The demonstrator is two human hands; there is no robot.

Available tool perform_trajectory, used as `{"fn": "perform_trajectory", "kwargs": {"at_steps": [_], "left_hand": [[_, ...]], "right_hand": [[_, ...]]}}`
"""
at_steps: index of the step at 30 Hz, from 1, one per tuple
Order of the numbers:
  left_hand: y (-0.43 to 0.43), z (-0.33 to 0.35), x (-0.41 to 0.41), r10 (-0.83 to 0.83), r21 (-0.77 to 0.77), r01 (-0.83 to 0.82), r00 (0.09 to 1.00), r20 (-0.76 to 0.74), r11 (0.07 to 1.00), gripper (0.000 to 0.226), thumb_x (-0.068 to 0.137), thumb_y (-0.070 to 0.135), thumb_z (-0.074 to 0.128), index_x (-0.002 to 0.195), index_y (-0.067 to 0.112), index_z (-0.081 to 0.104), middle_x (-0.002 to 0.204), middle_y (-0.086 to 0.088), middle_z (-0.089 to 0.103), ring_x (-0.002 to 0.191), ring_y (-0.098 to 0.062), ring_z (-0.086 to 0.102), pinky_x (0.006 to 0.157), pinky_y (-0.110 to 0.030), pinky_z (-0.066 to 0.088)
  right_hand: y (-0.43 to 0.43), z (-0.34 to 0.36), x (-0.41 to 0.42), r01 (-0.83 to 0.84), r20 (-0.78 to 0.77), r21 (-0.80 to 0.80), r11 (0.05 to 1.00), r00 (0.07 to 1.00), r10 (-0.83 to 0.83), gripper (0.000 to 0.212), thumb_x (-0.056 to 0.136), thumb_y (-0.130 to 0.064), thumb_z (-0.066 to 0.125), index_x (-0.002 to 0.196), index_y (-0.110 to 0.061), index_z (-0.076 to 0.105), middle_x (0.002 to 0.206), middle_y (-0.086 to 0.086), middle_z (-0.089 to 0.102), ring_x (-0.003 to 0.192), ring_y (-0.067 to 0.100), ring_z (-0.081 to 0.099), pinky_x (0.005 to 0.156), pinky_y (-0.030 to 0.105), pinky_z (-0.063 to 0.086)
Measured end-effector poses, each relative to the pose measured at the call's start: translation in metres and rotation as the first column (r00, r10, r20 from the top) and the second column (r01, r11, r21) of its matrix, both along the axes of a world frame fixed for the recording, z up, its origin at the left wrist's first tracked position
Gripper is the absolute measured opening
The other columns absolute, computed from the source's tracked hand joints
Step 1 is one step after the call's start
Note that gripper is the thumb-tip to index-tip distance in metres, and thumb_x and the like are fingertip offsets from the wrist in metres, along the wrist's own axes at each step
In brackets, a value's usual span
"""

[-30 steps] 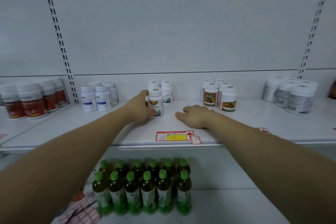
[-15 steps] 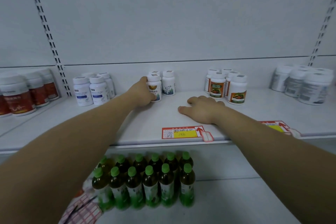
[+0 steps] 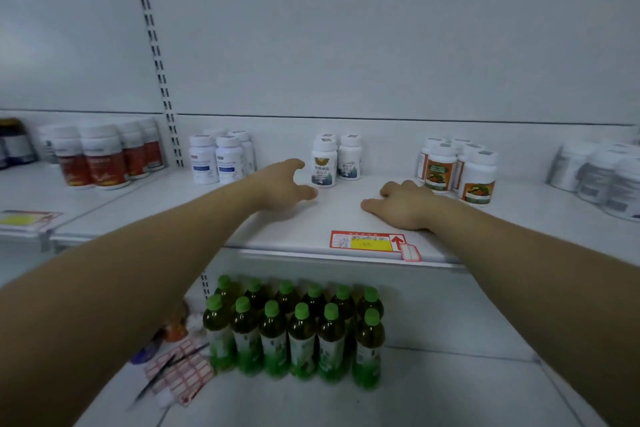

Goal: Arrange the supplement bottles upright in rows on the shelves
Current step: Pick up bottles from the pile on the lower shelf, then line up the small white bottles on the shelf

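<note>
Four white bottles (image 3: 337,158) stand upright as a small block on the shelf (image 3: 294,229), two in front and two behind, directly beyond the price tag (image 3: 367,241) clipped to the front edge. Front-left bottle (image 3: 324,165) of the block carries a gold emblem on its label, which faces out; likely set that way so the label reads from the aisle.

Left hand (image 3: 282,185): open, fingers spread and curved, just left of that bottle and apart from it. Thumb points toward the bottle's base; nothing gripped. Judgement: the pose suits a release with the bottle standing on its own, or a nudge to square it with its neighbour.

Right hand (image 3: 403,206): open, palm down, flat on the shelf just beyond the tag and to its right. Holds nothing. Probably a brace while reaching in.

Other groups, relative to the tag:
- blue-label bottles (image 3: 218,159), far left, upright, two-deep.
- orange-label bottles (image 3: 457,170), far right, upright, close to the right hand but not touching.
- red-label bottles (image 3: 104,161), further left, past the slotted upright (image 3: 162,80).
- grey-label bottles (image 3: 602,177), furthest right, blurred.

Below the tag, green-capped drinks (image 3: 294,329) sit in two rows on the lower shelf.

Gaps between groups are wide, presumably one product per tag. The block looks settled; bottles all upright in view.
</note>
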State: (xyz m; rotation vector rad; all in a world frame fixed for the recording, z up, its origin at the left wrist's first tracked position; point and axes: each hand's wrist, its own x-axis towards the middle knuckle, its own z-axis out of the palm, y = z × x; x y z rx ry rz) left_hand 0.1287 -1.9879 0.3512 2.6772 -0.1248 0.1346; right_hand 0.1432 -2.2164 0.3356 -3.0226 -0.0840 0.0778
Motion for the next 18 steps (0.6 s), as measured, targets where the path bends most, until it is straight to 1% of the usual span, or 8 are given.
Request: {"fn": "perform_trajectory", "kwargs": {"at_steps": [2,3,5,8,11,12,15,18], "left_hand": [[0.014,0.003,-0.035,0.017,0.072,-0.015,1.000,-0.018,0.997,0.067,0.087,0.050,0.057,0.144,0.025,0.031,0.149,-0.003,0.035,0.130,-0.024,0.040,0.104,-0.034,0.031],[0.022,0.006,-0.052,0.033,0.095,-0.030,0.999,-0.026,0.995,0.066,0.087,0.051,0.056,0.143,0.027,0.032,0.149,-0.002,0.035,0.130,-0.023,0.040,0.103,-0.033,0.031],[0.042,0.010,-0.088,0.085,0.123,-0.081,0.996,-0.030,0.989,0.065,0.086,0.053,0.055,0.143,0.029,0.032,0.150,-0.001,0.034,0.130,-0.022,0.040,0.102,-0.033,0.031],[0.079,0.015,-0.138,0.168,0.154,-0.162,0.986,-0.022,0.975,0.066,0.086,0.054,0.054,0.144,0.030,0.031,0.150,-0.001,0.034,0.129,-0.021,0.040,0.100,-0.032,0.032],[0.123,0.014,-0.182,0.247,0.178,-0.241,0.969,-0.012,0.954,0.067,0.086,0.054,0.055,0.144,0.029,0.031,0.150,0.000,0.034,0.129,-0.021,0.040,0.100,-0.032,0.032],[0.139,0.012,-0.196,0.278,0.174,-0.274,0.961,-0.002,0.946,0.066,0.087,0.053,0.055,0.144,0.029,0.031,0.150,0.001,0.034,0.129,-0.020,0.040,0.101,-0.032,0.032],[0.193,0.000,-0.243,0.379,0.164,-0.375,0.925,0.007,0.912,0.066,0.087,0.051,0.055,0.144,0.028,0.031,0.150,0.001,0.033,0.133,-0.020,0.036,0.106,-0.035,0.031],[0.258,-0.016,-0.293,0.470,0.147,-0.463,0.882,-0.015,0.874,0.064,0.089,0.048,0.054,0.145,0.027,0.030,0.151,0.001,0.032,0.133,-0.020,0.036,0.106,-0.033,0.030]], "right_hand": [[0.011,0.017,0.001,-0.046,-0.020,-0.007,0.999,0.999,0.046,0.077,0.082,-0.068,0.042,0.140,-0.017,0.041,0.146,0.010,0.040,0.128,0.031,0.042,0.105,0.043,0.034],[0.022,0.027,-0.001,-0.094,0.000,-0.012,0.996,0.996,0.094,0.072,0.084,-0.064,0.046,0.137,-0.016,0.045,0.144,0.010,0.044,0.125,0.030,0.045,0.103,0.038,0.035],[0.053,0.044,-0.008,-0.240,0.065,-0.031,0.970,0.968,0.242,0.063,0.088,-0.061,0.046,0.134,-0.018,0.050,0.139,0.009,0.050,0.121,0.028,0.048,0.096,0.031,0.034],[0.113,0.056,-0.033,-0.386,0.135,-0.055,0.921,0.911,0.390,0.072,0.087,-0.065,0.042,0.136,-0.013,0.046,0.142,0.009,0.046,0.124,0.028,0.045,0.092,0.032,0.036],[0.178,0.053,-0.058,-0.526,0.183,-0.044,0.849,0.831,0.525,0.066,0.086,-0.064,0.044,0.133,-0.017,0.049,0.137,0.007,0.051,0.117,0.026,0.049,0.081,0.029,0.035],[0.202,0.052,-0.067,-0.563,0.188,-0.044,0.825,0.807,0.560,0.066,0.086,-0.064,0.043,0.133,-0.017,0.049,0.136,0.007,0.051,0.116,0.025,0.049,0.081,0.030,0.036],[0.282,0.052,-0.099,-0.660,0.201,-0.075,0.747,0.724,0.660,0.073,0.087,-0.066,0.041,0.140,-0.016,0.041,0.144,0.006,0.044,0.124,0.026,0.045,0.092,0.035,0.039],[0.371,0.051,-0.135,-0.768,0.217,-0.067,0.637,0.612,0.761,0.073,0.088,-0.066,0.041,0.141,-0.016,0.040,0.144,0.007,0.043,0.125,0.028,0.045,0.092,0.036,0.038]]}}
